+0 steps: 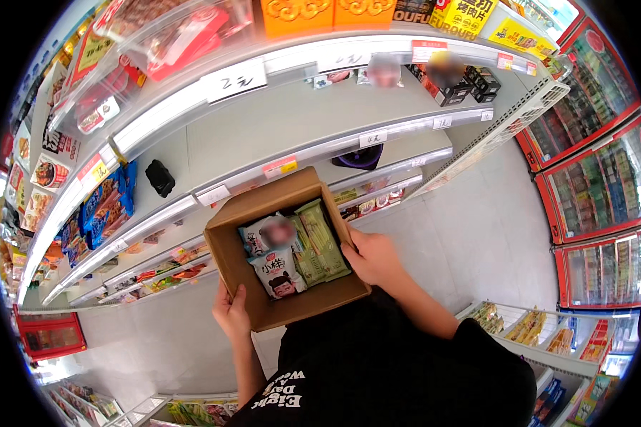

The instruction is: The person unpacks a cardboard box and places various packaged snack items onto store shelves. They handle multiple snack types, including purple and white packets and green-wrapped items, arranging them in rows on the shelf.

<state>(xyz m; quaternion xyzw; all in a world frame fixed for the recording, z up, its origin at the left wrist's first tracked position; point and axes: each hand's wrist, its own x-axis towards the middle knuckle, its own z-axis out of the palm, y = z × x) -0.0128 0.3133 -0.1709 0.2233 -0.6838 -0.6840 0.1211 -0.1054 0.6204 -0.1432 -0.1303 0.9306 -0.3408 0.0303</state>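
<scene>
An uncovered cardboard box (320, 315) is held in front of my body, tilted so that its inside shows. My left hand (232, 312) grips its lower left wall, the thumb on the rim. On the opposite side, my right hand (371, 256) clasps the right wall near the corner. Inside lie white snack bags (279, 272) with a printed cartoon face, at the left. Beside them are green packets (320, 245), stacked against the right wall. The fingers under the box are partly hidden.
A store shelf (299, 123) curves ahead, with a black object (160, 178), blue snack packs (107, 203), a purple-rimmed black container (359, 157) and small dark boxes (451, 88). Red-framed glass-door coolers (593, 203) stand at the right. Low racks (545, 347) of packets are at the lower right.
</scene>
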